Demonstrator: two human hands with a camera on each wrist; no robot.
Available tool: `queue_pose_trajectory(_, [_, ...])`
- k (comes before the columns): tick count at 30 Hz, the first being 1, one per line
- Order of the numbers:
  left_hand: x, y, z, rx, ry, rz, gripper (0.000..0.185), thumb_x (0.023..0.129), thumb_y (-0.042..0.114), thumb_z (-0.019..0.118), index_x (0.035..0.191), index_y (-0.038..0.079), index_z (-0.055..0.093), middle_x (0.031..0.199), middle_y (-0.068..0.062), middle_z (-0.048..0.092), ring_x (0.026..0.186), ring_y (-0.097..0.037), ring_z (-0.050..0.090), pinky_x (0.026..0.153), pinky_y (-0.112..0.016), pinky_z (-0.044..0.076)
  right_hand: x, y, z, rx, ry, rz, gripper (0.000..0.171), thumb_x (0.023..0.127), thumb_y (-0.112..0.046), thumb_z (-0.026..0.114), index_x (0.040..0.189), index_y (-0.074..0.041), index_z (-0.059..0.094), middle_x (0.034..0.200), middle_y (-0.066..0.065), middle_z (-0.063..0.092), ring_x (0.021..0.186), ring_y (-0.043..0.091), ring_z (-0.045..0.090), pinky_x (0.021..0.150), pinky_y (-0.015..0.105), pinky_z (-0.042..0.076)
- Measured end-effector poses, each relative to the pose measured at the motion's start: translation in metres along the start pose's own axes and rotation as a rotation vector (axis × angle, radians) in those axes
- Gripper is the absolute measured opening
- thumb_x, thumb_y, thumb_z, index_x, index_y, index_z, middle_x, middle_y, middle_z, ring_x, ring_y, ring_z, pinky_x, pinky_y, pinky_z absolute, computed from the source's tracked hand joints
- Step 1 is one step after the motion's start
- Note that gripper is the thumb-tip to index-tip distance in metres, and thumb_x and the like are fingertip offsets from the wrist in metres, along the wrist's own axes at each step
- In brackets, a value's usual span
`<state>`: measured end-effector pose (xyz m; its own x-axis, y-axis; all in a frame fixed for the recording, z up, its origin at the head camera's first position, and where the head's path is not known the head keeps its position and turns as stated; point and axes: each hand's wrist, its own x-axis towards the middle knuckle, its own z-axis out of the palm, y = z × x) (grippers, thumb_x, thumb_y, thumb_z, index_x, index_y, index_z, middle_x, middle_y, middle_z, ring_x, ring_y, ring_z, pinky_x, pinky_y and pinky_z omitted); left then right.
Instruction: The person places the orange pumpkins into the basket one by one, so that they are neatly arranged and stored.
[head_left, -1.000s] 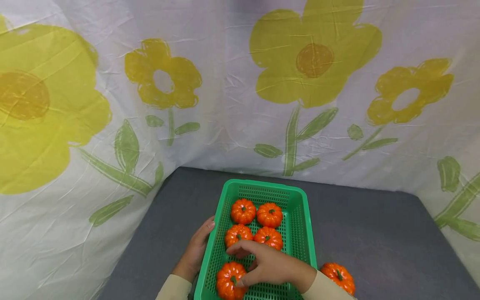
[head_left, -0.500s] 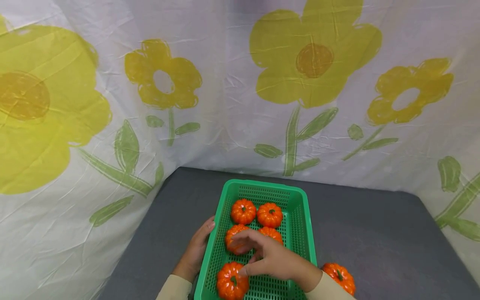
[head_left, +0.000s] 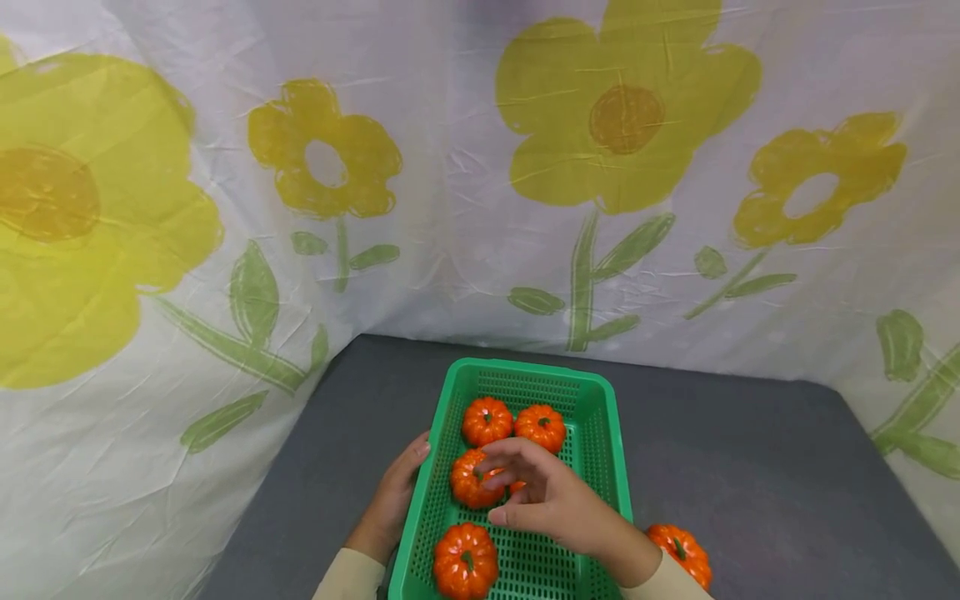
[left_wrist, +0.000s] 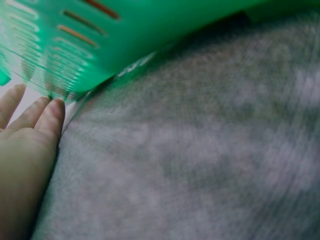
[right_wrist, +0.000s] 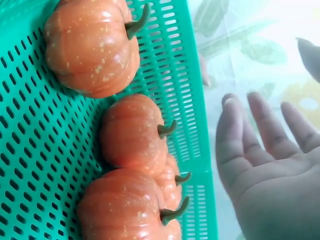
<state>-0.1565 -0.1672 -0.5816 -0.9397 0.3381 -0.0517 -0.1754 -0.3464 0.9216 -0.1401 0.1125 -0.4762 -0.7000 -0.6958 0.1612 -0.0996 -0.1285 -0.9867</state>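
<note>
A green plastic basket [head_left: 600, 442] with slotted walls holds several small orange pumpkins with green stems. My left hand [head_left: 393, 500] lies along the basket's left side; in the left wrist view its straight fingertips [left_wrist: 55, 110] are at the outer wall. My right hand [head_left: 558, 500] hovers over the basket with spread, slightly bent fingers and nothing in them. It partly hides the middle right pumpkin and is near the middle left pumpkin [head_left: 471, 487]. Closer to me in the basket sits another pumpkin [head_left: 465, 562]. In the right wrist view the right palm [right_wrist: 280, 190] is bare.
One more pumpkin [head_left: 681, 546] lies on the dark grey table [head_left: 735, 467] right of the basket, partly behind the right forearm. A white cloth [head_left: 450, 167] printed with yellow flowers hangs around the table's back and sides.
My right hand has risen and drifted forward and slightly right, away from the near pumpkin, which is now fully uncovered. The left hand, basket and pumpkins stay in place.
</note>
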Motion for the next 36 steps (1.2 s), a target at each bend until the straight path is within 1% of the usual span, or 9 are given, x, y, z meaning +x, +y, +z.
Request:
queue_pose_trajectory(4, [0.001, 0.000, -0.001, 0.005, -0.009, 0.008, 0.064, 0.120, 0.041, 0.030, 0.171, 0.005, 0.023, 0.161, -0.029, 0.039, 0.135, -0.029, 0.057, 0.107, -0.047, 0.052, -0.002, -0.006, 0.001, -0.020, 0.031, -0.016, 0.054, 0.105, -0.004, 0.072, 0.154, -0.001, 0.051, 0.144, 0.033, 0.055, 0.123, 0.056, 0.057, 0.093, 0.040, 0.058])
queue_pose_trajectory(7, [0.003, -0.001, -0.002, 0.005, -0.015, 0.014, 0.064, 0.120, 0.041, 0.031, 0.172, 0.005, 0.022, 0.162, -0.028, 0.038, 0.134, -0.028, 0.058, 0.107, -0.046, 0.052, -0.004, -0.010, 0.001, -0.019, 0.054, -0.032, 0.053, 0.105, -0.003, 0.072, 0.154, -0.002, 0.052, 0.145, 0.032, 0.056, 0.123, 0.048, 0.061, 0.094, 0.041, 0.058])
queue_pose_trajectory(11, [0.003, -0.001, -0.002, 0.015, -0.011, 0.014, 0.064, 0.120, 0.042, 0.031, 0.172, 0.005, 0.023, 0.162, -0.028, 0.038, 0.134, -0.028, 0.057, 0.107, -0.046, 0.052, -0.007, -0.013, -0.002, 0.000, 0.066, -0.065, 0.052, 0.105, -0.001, 0.071, 0.153, -0.002, 0.052, 0.145, 0.035, 0.053, 0.122, 0.039, 0.064, 0.094, 0.043, 0.059])
queue_pose_trajectory(17, [0.002, 0.000, -0.001, 0.012, 0.008, 0.000, 0.065, 0.119, 0.043, 0.032, 0.171, 0.005, 0.023, 0.162, -0.028, 0.037, 0.135, -0.029, 0.055, 0.107, -0.045, 0.051, -0.014, -0.018, -0.013, 0.000, 0.108, -0.108, 0.050, 0.103, 0.007, 0.067, 0.151, -0.003, 0.053, 0.145, 0.033, 0.053, 0.122, 0.041, 0.062, 0.095, 0.044, 0.059])
queue_pose_trajectory(21, [0.001, 0.000, -0.001, 0.009, 0.009, -0.004, 0.065, 0.119, 0.043, 0.032, 0.171, 0.005, 0.023, 0.162, -0.029, 0.037, 0.135, -0.030, 0.056, 0.106, -0.047, 0.051, -0.020, -0.022, -0.023, -0.008, 0.141, -0.106, 0.050, 0.105, 0.007, 0.064, 0.152, -0.005, 0.053, 0.146, 0.034, 0.051, 0.124, 0.038, 0.063, 0.097, 0.046, 0.059])
queue_pose_trajectory(25, [0.000, 0.000, -0.001, 0.015, 0.014, -0.007, 0.066, 0.118, 0.044, 0.032, 0.171, 0.005, 0.023, 0.162, -0.029, 0.036, 0.135, -0.031, 0.055, 0.106, -0.047, 0.051, -0.027, -0.027, -0.031, -0.046, 0.171, -0.082, 0.051, 0.106, 0.004, 0.065, 0.154, -0.007, 0.052, 0.147, 0.030, 0.054, 0.127, 0.039, 0.062, 0.099, 0.047, 0.057])
queue_pose_trajectory(28, [0.000, 0.000, -0.002, 0.011, 0.019, -0.013, 0.067, 0.118, 0.044, 0.033, 0.171, 0.004, 0.022, 0.163, -0.029, 0.035, 0.136, -0.031, 0.055, 0.107, -0.047, 0.051, -0.033, -0.029, -0.037, -0.069, 0.197, -0.088, 0.052, 0.106, 0.005, 0.064, 0.155, -0.006, 0.052, 0.148, 0.024, 0.057, 0.127, 0.042, 0.061, 0.098, 0.045, 0.057])
queue_pose_trajectory(31, [0.000, -0.001, -0.002, 0.011, 0.020, -0.020, 0.068, 0.118, 0.045, 0.033, 0.171, 0.004, 0.022, 0.164, -0.029, 0.035, 0.137, -0.031, 0.055, 0.107, -0.048, 0.051, -0.040, -0.030, -0.042, -0.080, 0.218, -0.112, 0.053, 0.106, 0.008, 0.063, 0.156, -0.005, 0.051, 0.147, 0.021, 0.058, 0.127, 0.040, 0.062, 0.096, 0.042, 0.058])
queue_pose_trajectory(36, [0.000, -0.001, -0.001, 0.011, 0.023, -0.030, 0.069, 0.118, 0.046, 0.033, 0.171, 0.004, 0.021, 0.165, -0.028, 0.035, 0.137, -0.031, 0.054, 0.108, -0.048, 0.050, -0.051, -0.034, -0.051, -0.129, 0.254, -0.131, 0.055, 0.105, 0.010, 0.062, 0.157, -0.005, 0.050, 0.147, 0.020, 0.060, 0.126, 0.033, 0.065, 0.096, 0.039, 0.058])
